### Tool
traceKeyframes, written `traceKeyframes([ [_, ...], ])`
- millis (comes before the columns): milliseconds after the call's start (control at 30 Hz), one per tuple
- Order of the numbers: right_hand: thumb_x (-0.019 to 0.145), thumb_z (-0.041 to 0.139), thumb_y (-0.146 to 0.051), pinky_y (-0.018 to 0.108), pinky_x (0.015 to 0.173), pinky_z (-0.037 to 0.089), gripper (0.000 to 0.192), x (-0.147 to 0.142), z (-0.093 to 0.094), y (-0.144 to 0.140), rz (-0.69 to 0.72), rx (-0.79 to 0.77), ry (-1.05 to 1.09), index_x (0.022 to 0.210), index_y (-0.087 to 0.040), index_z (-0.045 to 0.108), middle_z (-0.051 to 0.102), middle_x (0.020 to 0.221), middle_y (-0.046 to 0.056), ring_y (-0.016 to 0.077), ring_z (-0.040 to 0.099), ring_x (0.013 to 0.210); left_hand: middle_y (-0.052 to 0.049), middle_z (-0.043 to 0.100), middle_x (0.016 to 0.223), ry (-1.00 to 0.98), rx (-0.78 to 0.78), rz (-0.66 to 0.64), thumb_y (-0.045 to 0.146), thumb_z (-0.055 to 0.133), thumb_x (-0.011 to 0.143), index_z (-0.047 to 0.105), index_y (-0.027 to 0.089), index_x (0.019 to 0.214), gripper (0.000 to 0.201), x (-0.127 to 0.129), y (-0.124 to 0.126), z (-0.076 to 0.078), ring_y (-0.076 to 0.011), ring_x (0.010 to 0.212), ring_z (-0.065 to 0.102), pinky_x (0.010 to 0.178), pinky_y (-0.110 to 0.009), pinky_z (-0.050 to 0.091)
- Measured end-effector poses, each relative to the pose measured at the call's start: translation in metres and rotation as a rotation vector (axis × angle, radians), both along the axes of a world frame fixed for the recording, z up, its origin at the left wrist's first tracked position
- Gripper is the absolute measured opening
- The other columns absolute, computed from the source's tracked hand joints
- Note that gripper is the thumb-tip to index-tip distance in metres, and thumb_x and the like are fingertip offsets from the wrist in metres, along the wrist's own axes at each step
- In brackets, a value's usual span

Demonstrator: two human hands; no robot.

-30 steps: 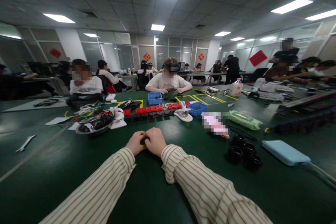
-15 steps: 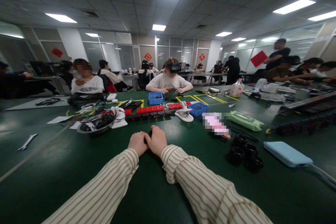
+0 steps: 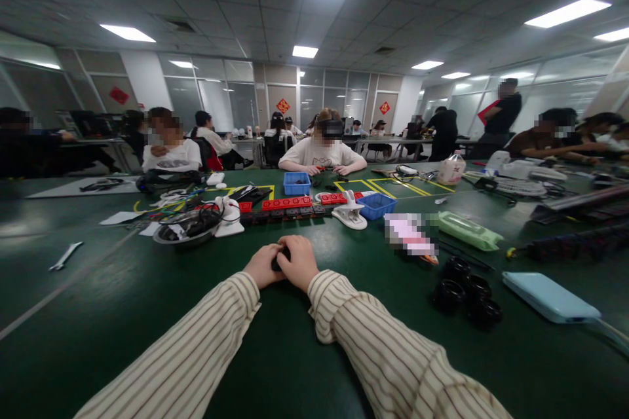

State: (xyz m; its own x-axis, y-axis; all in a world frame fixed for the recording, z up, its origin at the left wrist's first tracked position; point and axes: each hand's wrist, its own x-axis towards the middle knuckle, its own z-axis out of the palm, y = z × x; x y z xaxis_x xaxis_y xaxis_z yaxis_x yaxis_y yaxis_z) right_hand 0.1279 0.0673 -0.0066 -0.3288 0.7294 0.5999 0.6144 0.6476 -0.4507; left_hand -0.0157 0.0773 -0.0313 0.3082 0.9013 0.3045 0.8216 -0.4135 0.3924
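My left hand (image 3: 265, 266) and my right hand (image 3: 299, 258) meet over the green table (image 3: 275, 353), both closed around a small black object (image 3: 279, 262). Only a sliver of it shows between the thumbs and fingers, so its kind is hidden. Off to the right of my hands, several glossy black round parts with hollow centres (image 3: 451, 293) stand in a cluster. Beyond my fingertips runs a row of red and black socket-like blocks (image 3: 287, 203).
Farther back are a blue bin (image 3: 297, 183), a second blue bin (image 3: 377, 205), a white clamp (image 3: 350, 213) and a metal bowl of cables (image 3: 187, 229). A wrench (image 3: 65, 256) lies left, a light-blue power bank (image 3: 550, 296) right. A person (image 3: 320, 150) sits opposite.
The view has swung slightly left, so everything sits a little farther right. My right hand has shifted slightly over the black object, and more of it shows. Both hands stay together.
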Motion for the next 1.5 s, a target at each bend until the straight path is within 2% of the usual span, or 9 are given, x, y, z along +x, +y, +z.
traceKeyframes([
  [133, 0.081, 0.054, -0.032, 0.033, 0.085, 0.032, 0.027, -0.001, -0.003, 0.001, -0.136, -0.011, 0.051, 0.102, -0.016, 0.052, 0.055, 0.099, 0.006, 0.0203, 0.047, 0.095, -0.010, 0.057, 0.107, 0.051, 0.016, 0.129, 0.037, 0.070, 0.057, 0.054, 0.016, 0.105, 0.056, 0.010, -0.010, 0.008, -0.0268, 0.100, 0.053, 0.090, -0.038, 0.039],
  [333, 0.080, 0.055, -0.041, 0.033, 0.079, 0.032, 0.024, -0.001, -0.006, 0.005, -0.207, -0.068, -0.041, 0.084, -0.018, 0.056, 0.055, 0.086, 0.005, 0.0204, 0.048, 0.087, -0.010, 0.059, 0.097, 0.185, 0.066, 0.243, 0.035, 0.066, 0.060, 0.058, 0.014, 0.092, 0.039, 0.019, -0.015, 0.014, -0.0282, 0.096, 0.054, 0.091, -0.042, 0.036],
  [500, 0.078, 0.054, -0.024, 0.030, 0.081, 0.031, 0.008, 0.000, -0.002, 0.004, -0.050, -0.053, -0.028, 0.080, -0.019, 0.060, 0.057, 0.085, 0.002, 0.0170, 0.048, 0.087, -0.008, 0.059, 0.099, 0.075, 0.040, 0.098, 0.028, 0.069, 0.057, 0.058, 0.016, 0.095, 0.041, 0.009, -0.007, 0.010, -0.0253, 0.098, 0.053, 0.090, -0.037, 0.039],
  [733, 0.073, 0.048, -0.007, 0.030, 0.089, 0.030, 0.019, 0.003, 0.002, 0.001, 0.106, -0.005, -0.020, 0.076, -0.018, 0.062, 0.062, 0.079, 0.000, 0.0155, 0.050, 0.088, -0.006, 0.062, 0.101, -0.097, -0.049, -0.113, 0.024, 0.069, 0.057, 0.060, 0.016, 0.098, 0.042, 0.001, 0.003, 0.004, -0.0257, 0.098, 0.055, 0.090, -0.037, 0.040],
  [933, 0.080, 0.054, -0.027, 0.033, 0.088, 0.033, 0.026, 0.001, -0.002, 0.001, -0.014, 0.009, 0.064, 0.103, -0.016, 0.055, 0.058, 0.101, 0.007, 0.0202, 0.048, 0.096, -0.010, 0.057, 0.112, 0.002, -0.008, 0.094, 0.034, 0.071, 0.057, 0.053, 0.018, 0.109, 0.058, 0.007, -0.006, 0.005, -0.0275, 0.106, 0.051, 0.095, -0.040, 0.036],
  [1033, 0.078, 0.057, -0.037, 0.034, 0.084, 0.034, 0.031, 0.000, -0.004, 0.002, -0.116, -0.014, 0.034, 0.100, -0.015, 0.053, 0.056, 0.097, 0.007, 0.0214, 0.048, 0.093, -0.011, 0.056, 0.109, 0.073, -0.003, 0.189, 0.039, 0.070, 0.058, 0.053, 0.015, 0.108, 0.059, 0.013, -0.012, 0.008, -0.0290, 0.105, 0.051, 0.094, -0.042, 0.035],
  [1167, 0.079, 0.055, -0.039, 0.033, 0.078, 0.034, 0.023, -0.001, -0.004, 0.004, -0.186, -0.059, -0.049, 0.084, -0.017, 0.056, 0.055, 0.086, 0.005, 0.0208, 0.048, 0.086, -0.011, 0.058, 0.098, 0.138, -0.003, 0.187, 0.039, 0.069, 0.058, 0.057, 0.014, 0.098, 0.049, 0.017, -0.015, 0.011, -0.0291, 0.097, 0.053, 0.089, -0.041, 0.038],
  [1367, 0.076, 0.054, -0.021, 0.029, 0.079, 0.032, 0.005, 0.001, -0.002, 0.003, -0.006, -0.036, -0.041, 0.078, -0.018, 0.059, 0.058, 0.082, 0.001, 0.0164, 0.048, 0.085, -0.008, 0.059, 0.098, 0.089, 0.025, 0.086, 0.029, 0.069, 0.058, 0.060, 0.016, 0.093, 0.038, 0.007, -0.005, 0.007, -0.0253, 0.095, 0.054, 0.088, -0.038, 0.040],
  [1500, 0.072, 0.050, -0.009, 0.028, 0.083, 0.031, 0.012, 0.002, -0.001, 0.002, 0.124, 0.012, -0.078, 0.070, -0.018, 0.058, 0.058, 0.076, -0.001, 0.0142, 0.048, 0.084, -0.004, 0.061, 0.099, 0.014, -0.023, -0.027, 0.024, 0.069, 0.057, 0.062, 0.019, 0.092, 0.036, 0.000, 0.001, 0.003, -0.0245, 0.097, 0.054, 0.090, -0.037, 0.041],
])
